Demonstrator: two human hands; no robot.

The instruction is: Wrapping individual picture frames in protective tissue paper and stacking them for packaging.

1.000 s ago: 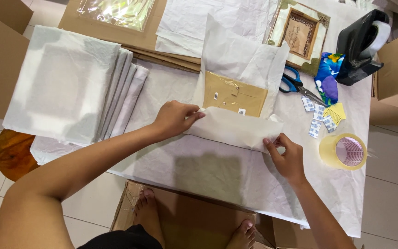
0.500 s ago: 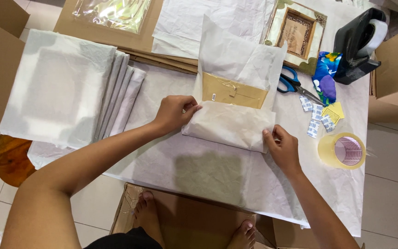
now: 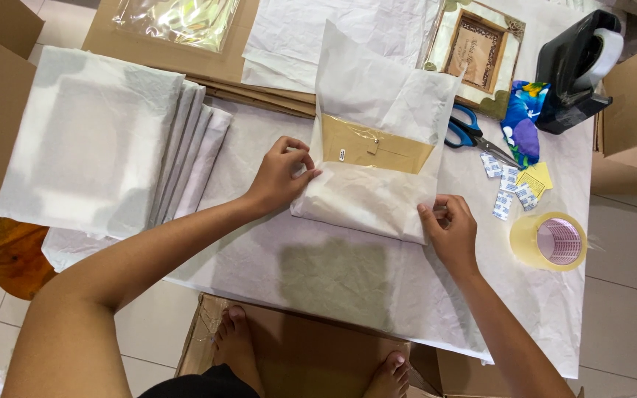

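We pinch the folded white paper (image 3: 366, 199) at both ends of its long axis, left hand (image 3: 280, 177) and right hand (image 3: 451, 232), over the brown flat frame (image 3: 375, 146), left of the scissors (image 3: 470, 133)

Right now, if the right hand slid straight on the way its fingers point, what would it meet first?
The right hand points up the table, its fingers on the white paper fold. Straight ahead, it would likely meet the scissors first, though depth is hard to judge.
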